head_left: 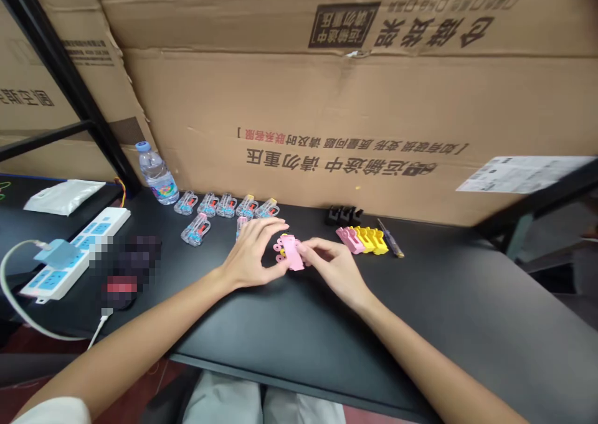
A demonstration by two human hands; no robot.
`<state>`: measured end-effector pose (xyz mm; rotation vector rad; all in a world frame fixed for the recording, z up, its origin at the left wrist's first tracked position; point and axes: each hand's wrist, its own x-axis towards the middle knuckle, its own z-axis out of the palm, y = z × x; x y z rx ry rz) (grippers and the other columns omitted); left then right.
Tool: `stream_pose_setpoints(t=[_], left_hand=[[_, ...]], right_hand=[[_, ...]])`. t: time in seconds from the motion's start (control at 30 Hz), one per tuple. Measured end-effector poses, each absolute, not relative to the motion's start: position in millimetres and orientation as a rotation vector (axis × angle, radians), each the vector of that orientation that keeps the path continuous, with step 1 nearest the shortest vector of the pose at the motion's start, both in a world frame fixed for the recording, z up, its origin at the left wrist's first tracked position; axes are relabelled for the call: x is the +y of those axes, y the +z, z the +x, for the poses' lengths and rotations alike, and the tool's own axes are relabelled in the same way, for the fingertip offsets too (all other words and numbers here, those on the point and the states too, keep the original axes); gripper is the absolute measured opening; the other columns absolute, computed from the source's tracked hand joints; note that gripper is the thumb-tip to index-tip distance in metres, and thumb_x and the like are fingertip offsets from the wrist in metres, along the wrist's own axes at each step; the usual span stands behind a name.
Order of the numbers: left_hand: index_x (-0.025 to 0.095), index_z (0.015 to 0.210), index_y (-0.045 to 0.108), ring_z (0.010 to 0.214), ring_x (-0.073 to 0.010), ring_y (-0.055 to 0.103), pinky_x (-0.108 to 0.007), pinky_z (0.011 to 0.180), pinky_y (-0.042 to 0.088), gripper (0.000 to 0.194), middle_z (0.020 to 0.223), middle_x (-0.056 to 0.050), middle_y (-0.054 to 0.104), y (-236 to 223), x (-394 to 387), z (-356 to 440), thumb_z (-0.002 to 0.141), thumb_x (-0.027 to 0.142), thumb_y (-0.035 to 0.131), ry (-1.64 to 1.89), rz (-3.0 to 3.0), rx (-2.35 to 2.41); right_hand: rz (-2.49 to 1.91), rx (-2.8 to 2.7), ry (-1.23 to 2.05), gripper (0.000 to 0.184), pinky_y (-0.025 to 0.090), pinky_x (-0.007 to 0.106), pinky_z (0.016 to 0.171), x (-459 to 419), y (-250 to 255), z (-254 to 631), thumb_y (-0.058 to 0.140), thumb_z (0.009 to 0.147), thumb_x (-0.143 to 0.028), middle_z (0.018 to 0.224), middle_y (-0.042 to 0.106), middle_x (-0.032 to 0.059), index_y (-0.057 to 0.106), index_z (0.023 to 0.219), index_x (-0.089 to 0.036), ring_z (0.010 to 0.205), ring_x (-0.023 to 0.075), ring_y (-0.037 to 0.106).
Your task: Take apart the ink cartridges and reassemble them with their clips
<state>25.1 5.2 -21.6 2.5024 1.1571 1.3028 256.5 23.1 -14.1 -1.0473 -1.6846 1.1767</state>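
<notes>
Both hands meet at a small pink plastic part (293, 253) above the black table. My right hand (334, 265) pinches its right side between thumb and fingers. My left hand (256, 253) curves around its left side, thumb at the lower edge and fingertips near the top. Small pink and yellow round pieces (279, 249) show just left of the part; whether they are joined to it I cannot tell. Behind my left hand, a clear plastic piece with a pink tip (241, 225) is partly hidden.
Several clear plastic assemblies (227, 205) stand at the back left near a water bottle (157, 174). Pink pieces (350, 240), yellow pieces (371, 240), black pieces (343, 215) and a screwdriver (391, 240) lie right. A power strip (77, 256) sits left; cardboard (299, 100) walls the back.
</notes>
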Motion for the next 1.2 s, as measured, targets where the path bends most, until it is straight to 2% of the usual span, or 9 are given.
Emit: stream_pose_setpoints(t=[0.07, 0.2, 0.37, 0.47, 0.6, 0.7, 0.83, 1.0, 1.2], left_hand=[[0.024, 0.144, 0.054, 0.140, -0.0334, 0.060, -0.051, 0.118, 0.047, 0.063, 0.150, -0.015, 0.061, -19, 3, 25, 0.089, 0.040, 0.078, 1.228, 2.516, 1.107], [0.025, 0.145, 0.055, 0.127, -0.0283, 0.070, -0.043, 0.108, 0.057, 0.063, 0.142, -0.012, 0.067, -17, 3, 18, 0.088, 0.035, 0.081, 1.165, 2.494, 1.003], [0.026, 0.153, 0.051, 0.125, -0.0301, 0.072, -0.045, 0.109, 0.057, 0.082, 0.140, -0.012, 0.070, -18, 4, 16, 0.083, 0.043, 0.090, 1.128, 2.452, 0.982], [0.026, 0.150, 0.055, 0.122, -0.0279, 0.073, -0.042, 0.106, 0.059, 0.070, 0.137, -0.011, 0.072, -19, 4, 17, 0.087, 0.034, 0.085, 1.160, 2.448, 0.930], [0.026, 0.151, 0.056, 0.123, -0.0263, 0.072, -0.039, 0.107, 0.059, 0.069, 0.138, -0.010, 0.071, -18, 4, 16, 0.088, 0.029, 0.084, 1.201, 2.388, 0.899], [0.026, 0.152, 0.055, 0.125, -0.0271, 0.071, -0.041, 0.109, 0.058, 0.068, 0.138, -0.011, 0.071, -19, 7, 14, 0.089, 0.025, 0.082, 1.191, 2.367, 0.954], [0.025, 0.149, 0.056, 0.132, -0.0287, 0.068, -0.044, 0.114, 0.055, 0.067, 0.142, -0.012, 0.069, -21, 14, 11, 0.088, 0.026, 0.083, 1.167, 2.305, 1.058], [0.024, 0.145, 0.057, 0.130, -0.0286, 0.069, -0.045, 0.113, 0.056, 0.065, 0.140, -0.012, 0.070, -21, 16, 11, 0.087, 0.029, 0.085, 1.182, 2.248, 1.080], [0.024, 0.146, 0.057, 0.133, -0.0284, 0.069, -0.045, 0.114, 0.056, 0.064, 0.143, -0.012, 0.071, -24, 15, 12, 0.088, 0.027, 0.084, 1.149, 2.266, 1.096]], right_hand=[[-1.018, -1.541, 1.356, 0.037, 0.049, 0.034, 0.074, 19, -19, 251, 0.082, 0.090, -0.060, 0.080, 0.074, 0.0038, 0.084, 0.090, -0.022, 0.074, 0.0191, 0.061], [-0.969, -1.339, 1.562, 0.035, 0.048, 0.031, 0.076, 17, -27, 247, 0.090, 0.084, -0.055, 0.078, 0.070, 0.0022, 0.084, 0.088, -0.021, 0.075, 0.0158, 0.058], [-0.911, -1.090, 1.791, 0.034, 0.049, 0.029, 0.073, 13, -23, 237, 0.096, 0.077, -0.050, 0.077, 0.067, 0.0011, 0.083, 0.082, -0.020, 0.070, 0.0128, 0.054], [-0.890, -1.076, 1.838, 0.032, 0.050, 0.030, 0.073, 10, -20, 233, 0.094, 0.080, -0.050, 0.075, 0.065, 0.0005, 0.083, 0.085, -0.020, 0.069, 0.0126, 0.054], [-0.941, -1.306, 1.651, 0.033, 0.050, 0.032, 0.075, 11, -17, 238, 0.087, 0.087, -0.054, 0.078, 0.069, 0.0020, 0.084, 0.088, -0.021, 0.072, 0.0149, 0.058], [-1.021, -1.583, 1.261, 0.033, 0.052, 0.036, 0.077, 14, -14, 247, 0.078, 0.094, -0.056, 0.082, 0.072, 0.0041, 0.082, 0.090, -0.023, 0.076, 0.0193, 0.062], [-1.041, -1.866, 0.729, 0.024, 0.054, 0.041, 0.079, 22, -18, 258, 0.071, 0.100, -0.047, 0.095, 0.074, 0.0074, 0.081, 0.097, -0.025, 0.083, 0.0236, 0.066], [-1.053, -2.086, 0.589, 0.012, 0.056, 0.041, 0.083, 29, -34, 263, 0.074, 0.098, -0.035, 0.101, 0.071, 0.0072, 0.081, 0.104, -0.027, 0.092, 0.0253, 0.065], [-1.113, -2.226, 0.598, 0.009, 0.054, 0.044, 0.095, 29, -37, 260, 0.074, 0.099, -0.034, 0.106, 0.068, 0.0073, 0.080, 0.102, -0.027, 0.100, 0.0266, 0.064]])
